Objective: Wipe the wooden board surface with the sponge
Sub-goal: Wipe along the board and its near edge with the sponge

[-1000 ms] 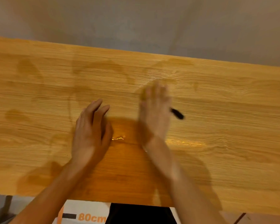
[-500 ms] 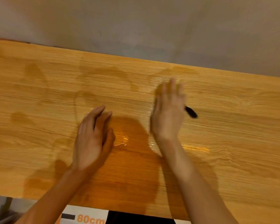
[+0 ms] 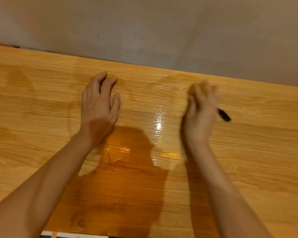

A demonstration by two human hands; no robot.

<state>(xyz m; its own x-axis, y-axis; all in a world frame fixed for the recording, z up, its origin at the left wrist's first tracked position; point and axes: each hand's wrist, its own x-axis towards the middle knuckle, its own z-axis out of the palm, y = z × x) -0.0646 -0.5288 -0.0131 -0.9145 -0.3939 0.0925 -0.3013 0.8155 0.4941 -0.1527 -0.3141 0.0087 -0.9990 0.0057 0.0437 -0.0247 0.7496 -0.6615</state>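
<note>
Both hands lie out over the wet wooden board (image 3: 248,160), fingers loosely extended.

Left hand (image 3: 98,109) rests palm down on the wood, fingers slightly spread and gripping nothing. Right hand (image 3: 200,114) is motion-blurred, fingers fairly straight over a dull yellowish patch at its fingertips that may be the sponge (image 3: 199,88); whether the fingers curl round it cannot be told. A wet sheen glistens on the board between the two hands and back toward the wrists. Just right of the right hand, a black pen-like object (image 3: 224,115) lies on the wood, partly hidden by that hand.
</note>
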